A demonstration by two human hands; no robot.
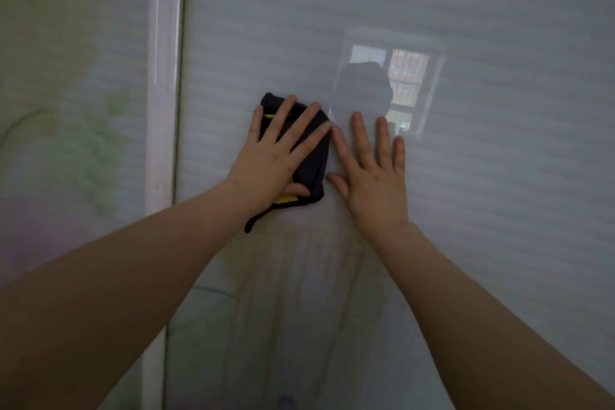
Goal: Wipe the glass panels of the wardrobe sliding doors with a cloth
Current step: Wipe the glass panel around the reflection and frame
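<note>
A frosted glass door panel (432,210) fills most of the view. My left hand (273,156) lies flat with spread straight fingers on a dark cloth with yellow marks (314,163), pressing it against the glass just right of the white frame. My right hand (372,173) rests flat on the bare glass beside the cloth, fingers straight and pointing up, its index finger near the cloth's right edge. Part of the cloth hangs out below my left wrist.
A white vertical door frame (163,110) separates this panel from a second glass panel (66,110) on the left. A window reflection (399,83) shows on the glass above my right hand. Faint streaks run down the glass lower in the panel.
</note>
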